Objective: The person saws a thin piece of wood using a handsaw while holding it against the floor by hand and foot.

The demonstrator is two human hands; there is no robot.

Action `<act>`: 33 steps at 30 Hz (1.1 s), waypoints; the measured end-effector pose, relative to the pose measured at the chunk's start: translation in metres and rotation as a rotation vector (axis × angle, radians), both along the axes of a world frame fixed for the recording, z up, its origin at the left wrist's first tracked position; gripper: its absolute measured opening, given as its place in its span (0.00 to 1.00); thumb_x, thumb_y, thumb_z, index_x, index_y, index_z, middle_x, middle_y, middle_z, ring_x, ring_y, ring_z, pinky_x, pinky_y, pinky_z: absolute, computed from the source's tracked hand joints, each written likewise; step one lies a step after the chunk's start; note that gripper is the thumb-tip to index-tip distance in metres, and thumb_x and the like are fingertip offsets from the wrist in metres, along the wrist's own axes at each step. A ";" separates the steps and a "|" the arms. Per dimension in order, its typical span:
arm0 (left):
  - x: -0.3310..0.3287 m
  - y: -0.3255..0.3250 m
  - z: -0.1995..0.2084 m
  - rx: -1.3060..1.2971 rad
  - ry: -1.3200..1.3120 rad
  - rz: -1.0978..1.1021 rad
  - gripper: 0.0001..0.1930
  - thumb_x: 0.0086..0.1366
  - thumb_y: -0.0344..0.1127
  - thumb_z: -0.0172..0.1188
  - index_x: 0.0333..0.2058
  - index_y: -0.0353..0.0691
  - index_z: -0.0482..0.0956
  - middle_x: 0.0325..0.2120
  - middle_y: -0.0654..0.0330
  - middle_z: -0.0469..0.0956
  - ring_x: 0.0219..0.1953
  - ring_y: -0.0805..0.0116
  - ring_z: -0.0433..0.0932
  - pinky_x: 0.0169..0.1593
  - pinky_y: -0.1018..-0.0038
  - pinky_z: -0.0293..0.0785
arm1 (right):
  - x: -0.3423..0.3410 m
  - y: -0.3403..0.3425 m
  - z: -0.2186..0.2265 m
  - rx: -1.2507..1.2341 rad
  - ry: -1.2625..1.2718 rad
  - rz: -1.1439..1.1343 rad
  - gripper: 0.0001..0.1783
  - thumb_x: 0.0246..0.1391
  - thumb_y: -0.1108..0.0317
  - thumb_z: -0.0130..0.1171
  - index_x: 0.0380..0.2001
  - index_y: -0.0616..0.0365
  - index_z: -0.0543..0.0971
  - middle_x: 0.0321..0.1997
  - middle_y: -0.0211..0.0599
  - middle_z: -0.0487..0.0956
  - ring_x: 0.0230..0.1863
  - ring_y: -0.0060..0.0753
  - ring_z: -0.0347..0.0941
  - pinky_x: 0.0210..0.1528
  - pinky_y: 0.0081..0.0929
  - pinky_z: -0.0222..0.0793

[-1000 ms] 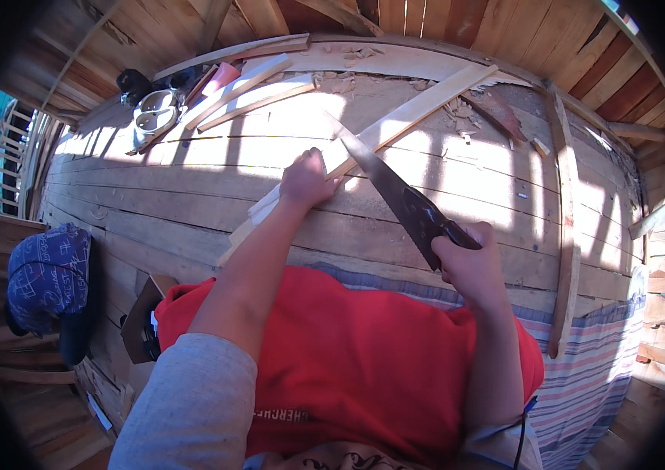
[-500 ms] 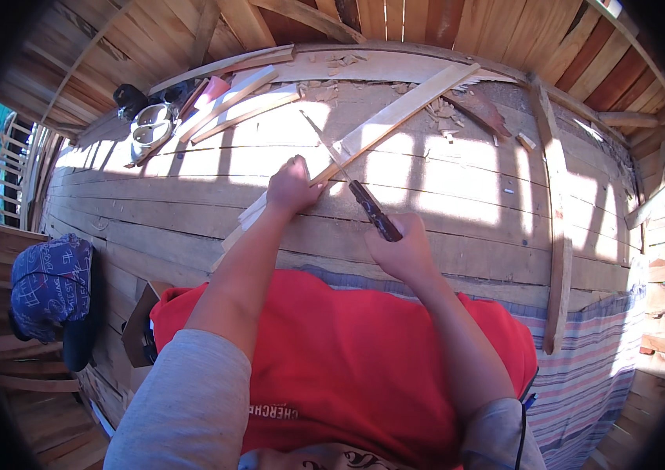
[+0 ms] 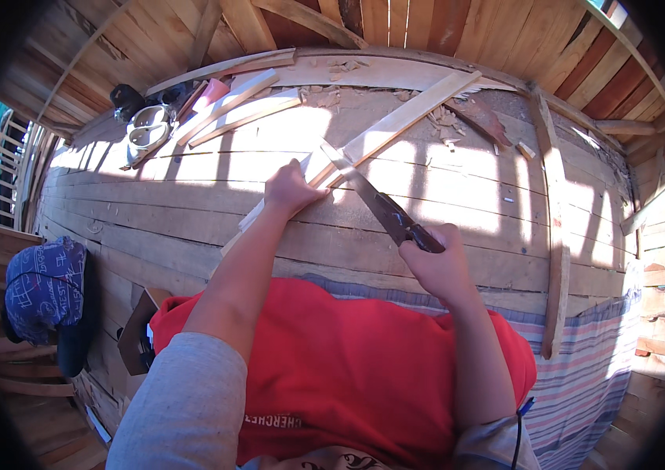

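1. Head view, our left hand: closed down flat over the long wooden batten, pinning it against the plank floor. It has not shifted from this spot over the past second.
2. Head view, our right hand: fingers fully wrapped round the dark handle of the handsaw.
3. Handsaw: blade slants up and left, its tip touching the batten just beside the left hand. Half a second ago the right hand sat much nearer the batten; it has since drawn back toward our body, so we judge a return stroke of a cut in progress.
4. Batten: lies diagonally across the floor, far end toward the upper right, unsevered as far as we can tell.
5. Nearby: wood chips by the batten's far end; loose slats to the upper left; a thin strip at right; red cloth over our lap; striped fabric beneath.
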State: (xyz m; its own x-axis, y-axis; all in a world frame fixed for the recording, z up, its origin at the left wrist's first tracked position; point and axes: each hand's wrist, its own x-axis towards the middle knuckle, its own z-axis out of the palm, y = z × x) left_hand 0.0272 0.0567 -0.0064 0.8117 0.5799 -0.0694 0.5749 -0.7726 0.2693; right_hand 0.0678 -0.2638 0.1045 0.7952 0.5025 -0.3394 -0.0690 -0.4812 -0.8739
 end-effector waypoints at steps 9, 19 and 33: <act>-0.007 0.002 -0.014 0.050 -0.016 -0.036 0.40 0.47 0.61 0.75 0.50 0.35 0.78 0.43 0.47 0.83 0.49 0.51 0.82 0.54 0.59 0.77 | -0.011 -0.022 0.011 -0.026 0.069 0.002 0.14 0.50 0.63 0.62 0.19 0.61 0.73 0.16 0.25 0.69 0.19 0.18 0.64 0.22 0.27 0.60; -0.016 -0.026 0.000 0.002 0.036 0.104 0.41 0.49 0.57 0.75 0.54 0.33 0.76 0.53 0.47 0.78 0.57 0.51 0.78 0.59 0.60 0.77 | -0.008 -0.037 0.012 0.025 0.070 -0.044 0.14 0.50 0.65 0.61 0.17 0.61 0.73 0.14 0.25 0.68 0.17 0.17 0.62 0.21 0.27 0.58; -0.011 -0.030 -0.005 0.064 -0.001 0.129 0.33 0.50 0.55 0.76 0.45 0.33 0.81 0.47 0.47 0.80 0.53 0.51 0.80 0.56 0.61 0.79 | 0.000 -0.047 0.003 -0.012 0.031 0.038 0.12 0.50 0.66 0.61 0.19 0.60 0.74 0.14 0.25 0.70 0.17 0.18 0.64 0.21 0.28 0.60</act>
State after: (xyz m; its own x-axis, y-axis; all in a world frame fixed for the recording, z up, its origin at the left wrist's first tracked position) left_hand 0.0164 0.0269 -0.0117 0.7303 0.6825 -0.0279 0.6702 -0.7081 0.2224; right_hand 0.0677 -0.3109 0.1079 0.7646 0.5280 -0.3697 -0.0771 -0.4945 -0.8657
